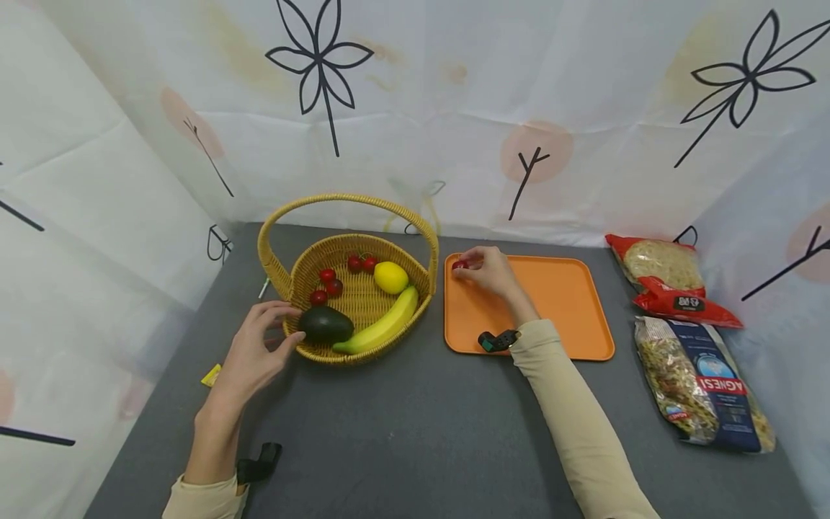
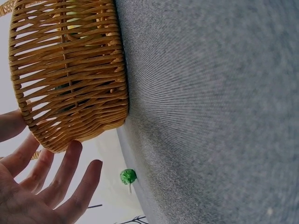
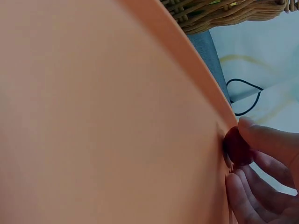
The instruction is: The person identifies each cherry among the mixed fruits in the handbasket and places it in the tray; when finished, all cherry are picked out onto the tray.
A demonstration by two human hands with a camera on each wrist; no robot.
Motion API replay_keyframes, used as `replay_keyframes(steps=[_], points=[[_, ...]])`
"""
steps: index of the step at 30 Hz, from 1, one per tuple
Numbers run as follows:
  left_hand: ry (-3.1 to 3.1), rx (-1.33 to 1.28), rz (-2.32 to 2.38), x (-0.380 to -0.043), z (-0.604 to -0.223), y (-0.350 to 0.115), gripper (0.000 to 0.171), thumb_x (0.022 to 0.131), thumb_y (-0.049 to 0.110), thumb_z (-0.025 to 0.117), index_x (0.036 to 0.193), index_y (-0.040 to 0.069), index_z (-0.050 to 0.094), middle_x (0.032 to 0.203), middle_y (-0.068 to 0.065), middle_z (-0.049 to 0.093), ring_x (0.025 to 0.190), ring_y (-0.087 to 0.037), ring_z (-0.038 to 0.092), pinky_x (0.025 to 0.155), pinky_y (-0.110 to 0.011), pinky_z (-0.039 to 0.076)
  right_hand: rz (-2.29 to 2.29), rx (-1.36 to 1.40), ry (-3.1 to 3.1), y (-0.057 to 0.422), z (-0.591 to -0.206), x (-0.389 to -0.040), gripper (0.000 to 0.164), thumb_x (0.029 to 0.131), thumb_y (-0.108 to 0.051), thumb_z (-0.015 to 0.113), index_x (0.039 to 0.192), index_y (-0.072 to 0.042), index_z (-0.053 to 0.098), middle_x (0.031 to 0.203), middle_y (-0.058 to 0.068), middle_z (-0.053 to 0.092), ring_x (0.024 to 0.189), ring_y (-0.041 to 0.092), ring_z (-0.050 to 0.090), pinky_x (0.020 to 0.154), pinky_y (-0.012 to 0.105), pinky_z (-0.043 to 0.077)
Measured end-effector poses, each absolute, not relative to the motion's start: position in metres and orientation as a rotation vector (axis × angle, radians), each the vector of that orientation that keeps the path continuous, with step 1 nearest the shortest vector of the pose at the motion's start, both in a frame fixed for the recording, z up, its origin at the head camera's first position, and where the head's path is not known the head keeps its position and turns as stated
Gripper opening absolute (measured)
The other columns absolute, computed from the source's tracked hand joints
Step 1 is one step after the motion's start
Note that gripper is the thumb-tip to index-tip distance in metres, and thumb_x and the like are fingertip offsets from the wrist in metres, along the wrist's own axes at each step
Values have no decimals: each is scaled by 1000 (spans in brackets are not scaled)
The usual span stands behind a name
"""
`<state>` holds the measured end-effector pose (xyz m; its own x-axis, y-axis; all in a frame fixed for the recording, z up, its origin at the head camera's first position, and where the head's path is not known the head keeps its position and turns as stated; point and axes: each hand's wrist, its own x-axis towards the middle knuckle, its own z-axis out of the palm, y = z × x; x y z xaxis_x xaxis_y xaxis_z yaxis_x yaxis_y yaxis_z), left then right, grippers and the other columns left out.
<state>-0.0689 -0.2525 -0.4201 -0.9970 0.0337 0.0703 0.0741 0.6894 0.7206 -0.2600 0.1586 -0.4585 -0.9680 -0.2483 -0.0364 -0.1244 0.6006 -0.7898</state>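
On the left of the dark table stands a wicker basket (image 1: pixel 359 357) with an arched handle. Inside lie a dark avocado (image 1: pixel 326 324), a banana (image 1: pixel 382 324), a lemon (image 1: pixel 391 277) and several cherry tomatoes (image 1: pixel 333 287). My left hand (image 1: pixel 259 349) holds the basket's near left side, thumb and fingers spread around its edge beside the avocado. Its little finger stands off the weave in the left wrist view. Thumb and fingers of my right hand (image 1: pixel 489 272) pinch a cherry tomato (image 3: pixel 237 145) at the far left corner of the orange tray (image 1: pixel 570 310), low over its surface.
At the right lie a red bag of dry food (image 1: pixel 668 270) and a blue-labelled pasta bag (image 1: pixel 707 386). A small yellow packet (image 1: pixel 211 375) sits near the left edge. Beyond the basket is a green-topped lollipop (image 2: pixel 128 176). Patterned white curtains (image 1: pixel 415 108) enclose the table's back and sides.
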Motion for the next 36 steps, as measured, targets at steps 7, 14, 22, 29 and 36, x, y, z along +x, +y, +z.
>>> replay_keyframes(steps=[7,14,22,29,36], points=[[-2838,-82,-1215,-69,-420,-253,36,104,11,73,138,1,66,153,-24,48,128,-46,56,104,-73,57,-1324,-306,2640,160,-455,-258,42,99,-18,82,132,6,70,128,27,74,116,43,74,98,49,63],[-2827,-93,-1219,-69,-420,-253,36,104,12,73,138,1,67,153,-24,48,127,-45,56,103,-72,58,-1354,-322,2616,165,-441,-253,48,100,-20,80,139,5,66,140,27,68,128,45,69,107,58,61],[-2826,-96,-1233,-70,-421,-253,36,104,12,73,138,1,66,153,-24,48,128,-46,56,103,-72,58,-1591,-497,2581,165,-401,-226,43,98,-15,82,136,-1,70,141,24,69,124,43,72,106,57,61],[-2809,-105,-1237,-70,-422,-253,36,104,11,73,137,0,67,153,-24,49,128,-46,56,102,-72,58,-1788,-672,2454,159,-373,-187,37,97,-5,81,132,-1,70,127,13,74,113,26,74,98,28,65],[-2817,-98,-1234,-69,-422,-253,36,104,11,73,138,1,67,153,-24,48,129,-46,57,103,-72,58,-1847,-871,2284,143,-355,-154,34,95,5,78,128,4,70,119,6,73,105,16,73,93,27,66]])
